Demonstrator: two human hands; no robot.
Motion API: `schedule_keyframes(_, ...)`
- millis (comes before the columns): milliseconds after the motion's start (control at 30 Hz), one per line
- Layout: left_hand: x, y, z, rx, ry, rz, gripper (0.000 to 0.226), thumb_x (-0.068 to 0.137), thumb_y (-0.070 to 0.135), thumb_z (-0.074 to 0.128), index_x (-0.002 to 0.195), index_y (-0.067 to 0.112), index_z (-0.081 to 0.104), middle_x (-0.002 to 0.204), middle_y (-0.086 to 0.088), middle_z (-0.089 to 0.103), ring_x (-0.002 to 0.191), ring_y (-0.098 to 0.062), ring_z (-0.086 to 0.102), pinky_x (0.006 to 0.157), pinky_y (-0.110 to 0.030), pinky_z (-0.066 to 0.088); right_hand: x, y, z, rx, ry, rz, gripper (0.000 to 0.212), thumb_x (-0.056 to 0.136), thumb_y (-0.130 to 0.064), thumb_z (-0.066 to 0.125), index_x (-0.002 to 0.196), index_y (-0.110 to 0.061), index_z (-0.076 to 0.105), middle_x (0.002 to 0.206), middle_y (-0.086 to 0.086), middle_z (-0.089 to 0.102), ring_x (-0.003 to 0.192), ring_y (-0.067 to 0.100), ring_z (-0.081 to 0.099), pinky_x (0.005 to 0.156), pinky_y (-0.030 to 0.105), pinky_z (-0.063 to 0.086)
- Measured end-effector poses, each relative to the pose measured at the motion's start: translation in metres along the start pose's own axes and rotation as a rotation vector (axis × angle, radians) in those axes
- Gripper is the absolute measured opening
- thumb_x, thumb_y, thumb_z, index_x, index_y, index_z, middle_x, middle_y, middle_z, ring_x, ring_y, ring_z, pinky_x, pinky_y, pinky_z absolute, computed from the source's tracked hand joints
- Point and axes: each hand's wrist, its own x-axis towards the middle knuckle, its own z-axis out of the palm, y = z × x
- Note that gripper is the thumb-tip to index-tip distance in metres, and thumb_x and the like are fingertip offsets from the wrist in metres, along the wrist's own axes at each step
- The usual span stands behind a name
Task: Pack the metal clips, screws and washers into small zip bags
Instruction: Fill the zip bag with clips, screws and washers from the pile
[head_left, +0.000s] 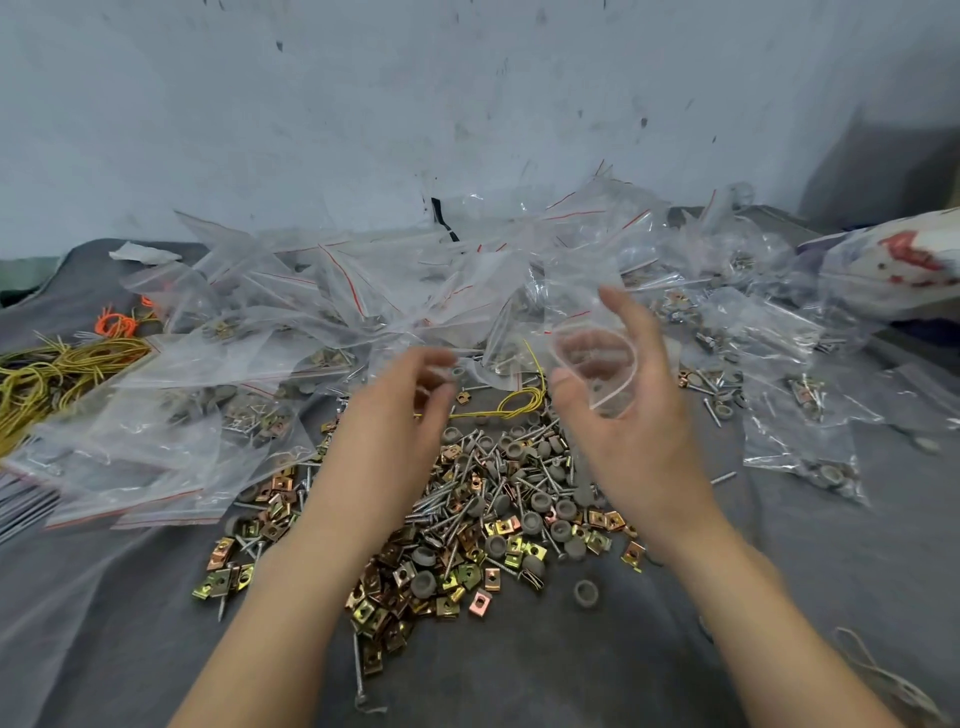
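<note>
A loose heap of gold and copper metal clips (457, 566), silver screws (457, 488) and grey round washers (540, 501) lies on the grey cloth in front of me. My right hand (628, 415) is raised above the heap and grips a small clear zip bag (595, 364) with its mouth held open in a round shape. My left hand (400, 415) hovers just left of the bag, fingers curled; it is blurred and I cannot tell if it holds small parts. Behind the hands lies a big pile of filled zip bags (332, 312).
Yellow wire bundles (57, 374) and an orange band (117, 325) lie at the far left. More filled bags (800, 395) spread to the right, beside a large white sack with red print (893, 265). A grey wall stands behind. A yellow band (519, 402) lies between my hands.
</note>
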Motion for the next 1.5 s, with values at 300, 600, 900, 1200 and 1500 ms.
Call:
schedule_keyframes(300, -0.001, 0.05, -0.013, -0.241, 0.007, 0.216, 0.016, 0.094, 0.024, 0.065, 0.109, 0.028, 0.069, 0.093, 0.021, 0.069, 0.092, 0.006, 0.063, 0.078, -0.004, 0.041, -0.009, 0.002, 0.014, -0.171, -0.107, -0.078, 0.072, 0.085, -0.057, 0.059, 0.148, -0.054, 0.025, 0.134, -0.022, 0.054, 0.115, -0.003, 0.057, 0.093, 0.012, 0.043)
schedule_keyframes(600, -0.003, 0.053, -0.013, -0.102, 0.034, 0.29, 0.023, 0.093, 0.037, 0.061, 0.116, 0.037, 0.062, 0.105, 0.025, 0.063, 0.108, 0.003, 0.054, 0.087, -0.007, 0.038, -0.01, 0.002, 0.013, -0.19, -0.123, -0.089, 0.073, 0.086, -0.054, 0.059, 0.15, -0.051, 0.024, 0.141, -0.022, 0.049, 0.123, -0.001, 0.054, 0.101, 0.029, 0.048)
schedule_keyframes(900, 0.004, 0.028, -0.022, -0.074, 0.051, 0.131, 0.018, 0.098, 0.032, 0.056, 0.115, 0.033, 0.062, 0.093, 0.024, 0.063, 0.09, 0.015, 0.055, 0.072, -0.001, 0.038, -0.006, 0.005, 0.009, -0.149, -0.074, -0.084, 0.069, 0.086, -0.05, 0.062, 0.144, -0.063, 0.026, 0.116, -0.024, 0.059, 0.113, 0.0, 0.059, 0.089, 0.014, 0.047)
schedule_keyframes(1200, -0.002, -0.025, -0.005, 0.308, -0.326, -0.108, 0.023, 0.101, 0.027, 0.049, 0.118, 0.024, 0.064, 0.109, 0.004, 0.065, 0.097, -0.013, 0.057, 0.084, -0.03, 0.045, -0.002, 0.007, 0.001, -0.054, -0.014, -0.037, 0.067, 0.09, -0.035, 0.067, 0.147, -0.047, 0.035, 0.114, -0.022, 0.061, 0.108, 0.005, 0.061, 0.085, 0.008, 0.044)
schedule_keyframes(1500, -0.003, -0.03, 0.018, 0.504, -0.419, 0.007, 0.043, 0.102, 0.049, 0.025, 0.137, 0.039, 0.049, 0.137, 0.01, 0.05, 0.124, -0.02, 0.041, 0.106, -0.039, 0.034, -0.001, 0.006, 0.002, -0.039, -0.011, -0.025, 0.067, 0.09, -0.034, 0.068, 0.147, -0.045, 0.035, 0.114, -0.019, 0.061, 0.107, 0.008, 0.061, 0.085, 0.009, 0.044)
